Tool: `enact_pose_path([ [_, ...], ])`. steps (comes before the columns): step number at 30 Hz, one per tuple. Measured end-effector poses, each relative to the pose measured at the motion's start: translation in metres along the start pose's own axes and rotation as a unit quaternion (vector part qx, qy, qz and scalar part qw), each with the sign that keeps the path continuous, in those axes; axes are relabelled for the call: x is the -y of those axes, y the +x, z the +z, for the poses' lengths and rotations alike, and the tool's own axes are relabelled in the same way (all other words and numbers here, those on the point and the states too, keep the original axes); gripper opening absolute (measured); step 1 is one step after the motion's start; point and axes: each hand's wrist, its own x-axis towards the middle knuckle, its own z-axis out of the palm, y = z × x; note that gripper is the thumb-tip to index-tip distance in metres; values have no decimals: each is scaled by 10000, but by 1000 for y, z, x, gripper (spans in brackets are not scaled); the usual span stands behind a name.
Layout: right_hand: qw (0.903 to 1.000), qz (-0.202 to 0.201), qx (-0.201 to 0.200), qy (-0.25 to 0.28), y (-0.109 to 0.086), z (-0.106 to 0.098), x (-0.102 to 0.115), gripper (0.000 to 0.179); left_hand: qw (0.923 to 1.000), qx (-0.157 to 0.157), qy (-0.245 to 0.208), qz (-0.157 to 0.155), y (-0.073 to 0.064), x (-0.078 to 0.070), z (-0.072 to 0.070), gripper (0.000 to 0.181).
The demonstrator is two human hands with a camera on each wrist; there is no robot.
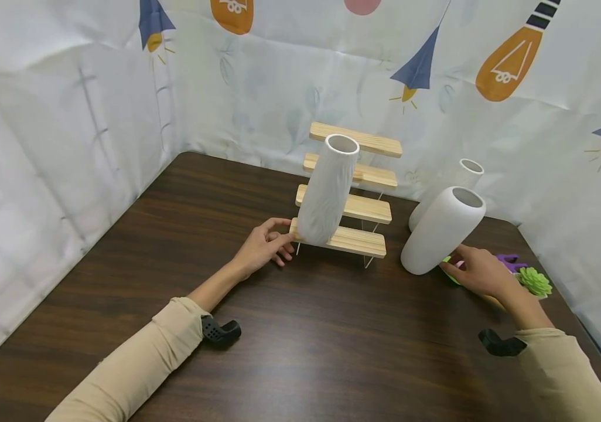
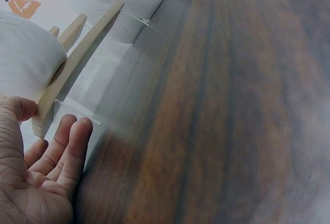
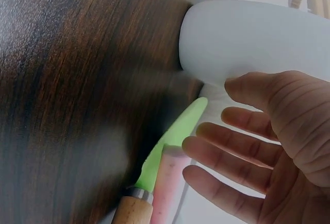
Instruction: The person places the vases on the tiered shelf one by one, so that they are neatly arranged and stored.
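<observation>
My left hand pinches the left end of the lowest board of a four-step wooden display stand, thumb and forefinger on its edges. The other fingers hang loose below the board, as the left wrist view shows. On this board stands a tall white textured vase. My right hand is beside a smooth white vase, fingers spread and relaxed, holding nothing. Its thumb overlaps the vase in the right wrist view; contact is unclear. Under the fingers lie a green-bladed knife with a wooden handle and a pinkish cylinder.
Another white vase stands behind the smooth one, partly hidden. A purple object and a green succulent-like plant lie right of my right hand. The dark wooden table meets patterned white cloth at the back and sides.
</observation>
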Motion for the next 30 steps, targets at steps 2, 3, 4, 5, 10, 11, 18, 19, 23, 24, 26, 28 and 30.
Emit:
enact_pose_path([
  [2,10000,-46,-13,0,2,0,1,30,10000,-6,15,2,0,0,-1,47],
  [3,10000,-75,-21,4,3,0,2,30,10000,-10,23,0,-1,0,-1,47],
  [4,9999,-109,-31,3,4,0,3,30,10000,-18,27,-15,-1,1,-1,47],
  [5,9999,-138,-48,1,5,0,4,29,10000,-29,31,-28,-1,1,-2,47],
  [10,9999,-124,-36,-83,8,0,5,29,10000,-22,-15,-90,-1,2,-1,49],
  [11,9999,-95,-13,-96,9,0,5,30,10000,-13,-27,-93,-1,1,-1,49],
  [18,9998,42,146,-129,14,-4,3,33,10000,5,-47,-84,-1,0,-2,49],
  [19,9998,40,154,-140,15,-4,3,33,10000,8,-46,-76,-1,0,-2,49],
  [23,9997,35,143,-213,19,-4,5,32,10000,16,-35,-45,0,0,-2,47],
  [24,9996,51,146,-217,20,-4,6,32,10000,18,-33,-44,0,0,-2,47],
  [26,9996,78,145,-221,21,-4,6,32,10000,27,-34,-44,0,0,-2,47],
  [28,9996,94,146,-214,21,-4,6,32,10000,44,-35,-41,1,0,-2,48],
  [30,9996,111,127,-211,21,-3,6,31,10000,54,-44,-46,2,0,-1,48],
])
